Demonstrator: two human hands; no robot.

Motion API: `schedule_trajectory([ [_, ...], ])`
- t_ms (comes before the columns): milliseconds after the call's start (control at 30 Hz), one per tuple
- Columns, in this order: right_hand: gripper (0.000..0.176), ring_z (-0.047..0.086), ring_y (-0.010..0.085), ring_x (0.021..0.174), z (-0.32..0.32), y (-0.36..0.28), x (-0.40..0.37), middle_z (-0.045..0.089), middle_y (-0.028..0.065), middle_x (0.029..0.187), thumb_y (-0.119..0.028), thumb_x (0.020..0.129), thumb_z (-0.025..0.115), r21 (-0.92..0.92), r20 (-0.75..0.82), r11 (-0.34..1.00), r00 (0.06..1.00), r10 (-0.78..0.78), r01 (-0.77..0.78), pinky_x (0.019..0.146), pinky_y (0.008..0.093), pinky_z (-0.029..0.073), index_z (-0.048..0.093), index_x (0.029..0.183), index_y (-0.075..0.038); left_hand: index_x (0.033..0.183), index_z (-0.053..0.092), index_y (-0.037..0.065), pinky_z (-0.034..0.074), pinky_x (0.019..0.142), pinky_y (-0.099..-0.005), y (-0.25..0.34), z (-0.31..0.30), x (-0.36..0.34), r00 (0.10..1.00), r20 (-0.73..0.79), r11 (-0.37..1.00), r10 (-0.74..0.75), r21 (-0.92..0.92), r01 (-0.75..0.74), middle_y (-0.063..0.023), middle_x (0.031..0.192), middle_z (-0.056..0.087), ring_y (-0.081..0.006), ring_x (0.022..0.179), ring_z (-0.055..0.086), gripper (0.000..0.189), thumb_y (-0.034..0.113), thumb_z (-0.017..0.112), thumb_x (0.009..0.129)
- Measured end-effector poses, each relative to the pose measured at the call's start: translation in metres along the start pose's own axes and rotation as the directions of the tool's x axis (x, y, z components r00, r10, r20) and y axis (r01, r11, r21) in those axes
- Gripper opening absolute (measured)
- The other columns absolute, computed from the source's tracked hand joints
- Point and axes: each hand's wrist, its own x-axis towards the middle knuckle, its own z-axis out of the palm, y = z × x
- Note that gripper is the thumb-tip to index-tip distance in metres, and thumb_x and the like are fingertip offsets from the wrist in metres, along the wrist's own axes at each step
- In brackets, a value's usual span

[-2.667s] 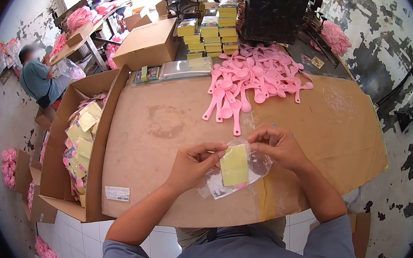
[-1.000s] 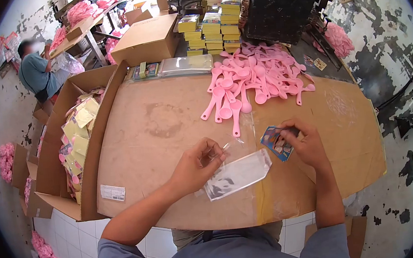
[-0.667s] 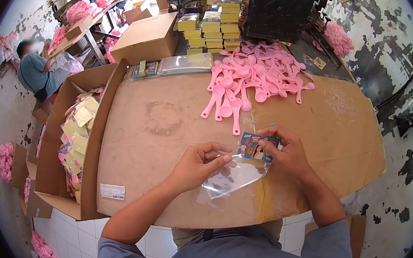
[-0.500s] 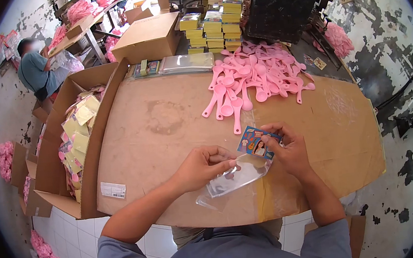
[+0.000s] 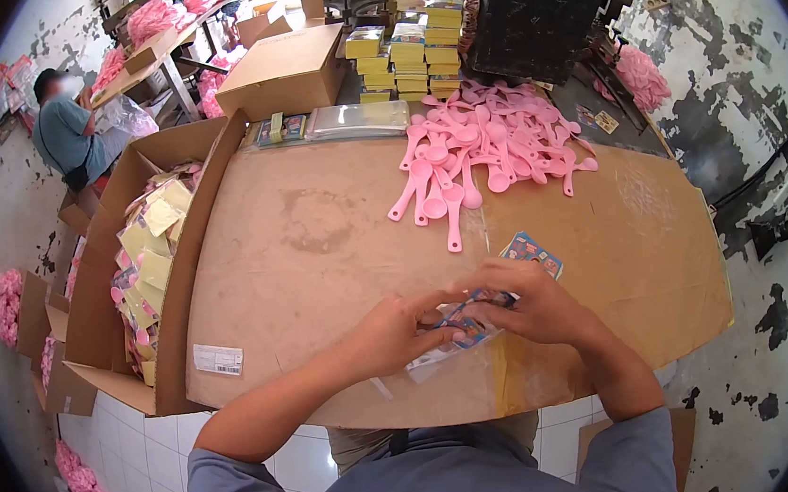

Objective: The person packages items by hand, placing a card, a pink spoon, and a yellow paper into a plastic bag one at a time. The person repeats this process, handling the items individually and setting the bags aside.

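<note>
In the head view, my left hand [image 5: 389, 337] pinches the near side of a clear plastic bag [image 5: 429, 368], low over the cardboard table cover. Facing it, my right hand [image 5: 537, 303] has its fingers curled on a blue printed card [image 5: 468, 322], at the mouth of the bag. My fingers partly cover the card, so how far inside the bag it sits cannot be made out. Just beyond my right knuckles shows another blue printed card [image 5: 532, 252]. Farther forward lies a heap of pink plastic spoons [image 5: 488, 142].
An open carton [image 5: 193, 275] of packed yellow-backed cards stands at the left. Flat clear bags [image 5: 358, 119] lie at the table's back, near a closed box [image 5: 282, 67]. Stacks of cards [image 5: 409, 59] rise behind the spoons. Another person [image 5: 75, 134] sits far left.
My right hand has brought a printed card down to the plastic bag, and my hands have drawn together. Another card beyond my right hand is more exposed now.
</note>
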Motion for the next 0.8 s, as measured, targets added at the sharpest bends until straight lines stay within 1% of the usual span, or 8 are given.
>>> schedule_trajectory([
  [167, 0.027, 0.068, 0.0115, 0.082, 0.010, 0.006, -0.001, 0.073, 0.0099, 0.100, -0.008, 0.090, 0.077, 0.276, -0.344, 0.957, 0.921, 0.185, -0.089, 0.071, 0.0254, 0.053, 0.072, 0.114, 0.001, 0.146, 0.050, 0.004, 0.058, 0.076, -0.0286, -0.002, 0.000, 0.000, 0.994, -0.108, 0.956, -0.026, -0.295, -0.007, -0.0118, 0.099, 0.079, -0.0127, 0.086, 0.074, 0.050, 0.011, 0.068, 0.100],
  [267, 0.025, 0.068, 0.0123, 0.077, 0.015, 0.011, -0.006, 0.073, 0.0068, 0.094, -0.009, 0.090, 0.078, 0.170, -0.353, 0.980, 0.922, 0.162, -0.106, 0.069, 0.0249, 0.052, 0.073, 0.113, 0.000, 0.147, 0.050, 0.004, 0.056, 0.076, -0.0254, -0.005, -0.001, 0.001, 0.986, -0.165, 0.895, -0.037, -0.444, -0.041, -0.0105, 0.103, 0.078, -0.0092, 0.089, 0.071, 0.049, 0.010, 0.067, 0.101],
  [367, 0.022, 0.068, 0.0167, 0.093, 0.012, 0.003, -0.001, 0.071, 0.0082, 0.105, -0.004, 0.093, 0.072, -0.065, -0.140, 0.998, 0.990, -0.010, 0.001, 0.081, 0.0295, 0.054, 0.071, 0.115, -0.001, 0.146, 0.050, 0.001, 0.054, 0.076, -0.0230, -0.002, -0.002, -0.002, 0.981, -0.191, 0.903, -0.042, -0.428, -0.045, -0.0078, 0.103, 0.077, -0.0059, 0.088, 0.067, 0.049, 0.010, 0.067, 0.102],
  [467, 0.022, 0.067, 0.0234, 0.102, 0.001, 0.027, 0.016, 0.069, 0.0112, 0.109, 0.001, 0.090, 0.069, 0.053, -0.025, 0.996, 0.997, -0.073, 0.074, 0.085, 0.0336, 0.054, 0.073, 0.111, -0.004, 0.146, 0.050, 0.001, 0.053, 0.075, -0.0220, 0.006, -0.008, -0.003, 0.974, -0.213, 0.924, -0.073, -0.383, -0.015, -0.0066, 0.100, 0.076, -0.0039, 0.085, 0.065, 0.048, 0.010, 0.067, 0.102],
  [567, 0.029, 0.061, 0.0255, 0.109, -0.014, 0.042, 0.045, 0.064, 0.0104, 0.110, -0.007, 0.085, 0.066, -0.518, -0.086, 0.853, 0.988, -0.130, 0.068, 0.093, 0.0394, 0.050, 0.072, 0.113, -0.005, 0.145, 0.052, 0.002, 0.053, 0.073, -0.0211, -0.002, -0.008, -0.001, 0.972, -0.221, 0.907, -0.083, -0.420, -0.018, -0.0054, 0.097, 0.075, -0.0030, 0.083, 0.064, 0.046, 0.010, 0.067, 0.102],
  [633, 0.031, 0.059, 0.0270, 0.109, -0.015, 0.059, 0.056, 0.062, 0.0093, 0.108, -0.009, 0.081, 0.066, -0.711, 0.053, 0.667, 0.963, -0.264, 0.222, 0.093, 0.0392, 0.050, 0.071, 0.112, -0.007, 0.143, 0.053, 0.002, 0.052, 0.070, -0.0205, -0.003, -0.008, 0.001, 0.970, -0.231, 0.891, -0.078, -0.452, -0.036, -0.0046, 0.095, 0.075, -0.0022, 0.082, 0.064, 0.044, 0.011, 0.067, 0.102],
  [667, 0.032, 0.058, 0.0277, 0.109, -0.015, 0.065, 0.060, 0.061, 0.0087, 0.107, -0.010, 0.079, 0.066, -0.780, 0.133, 0.551, 0.940, -0.314, 0.295, 0.094, 0.0390, 0.049, 0.071, 0.111, -0.007, 0.143, 0.054, 0.002, 0.052, 0.070, -0.0204, -0.003, -0.010, 0.001, 0.970, -0.229, 0.891, -0.084, -0.453, -0.030, -0.0044, 0.095, 0.075, -0.0021, 0.082, 0.064, 0.044, 0.012, 0.067, 0.102],
  [800, 0.028, 0.058, 0.0265, 0.110, -0.017, 0.067, 0.064, 0.062, 0.0071, 0.109, -0.008, 0.083, 0.069, -0.772, 0.139, 0.556, 0.934, -0.328, 0.310, 0.093, 0.0393, 0.049, 0.069, 0.111, -0.008, 0.140, 0.056, 0.002, 0.052, 0.071, -0.0205, 0.001, -0.016, -0.001, 0.967, -0.219, 0.886, -0.127, -0.464, 0.011, -0.0038, 0.095, 0.075, -0.0022, 0.083, 0.064, 0.041, 0.013, 0.067, 0.102],
])
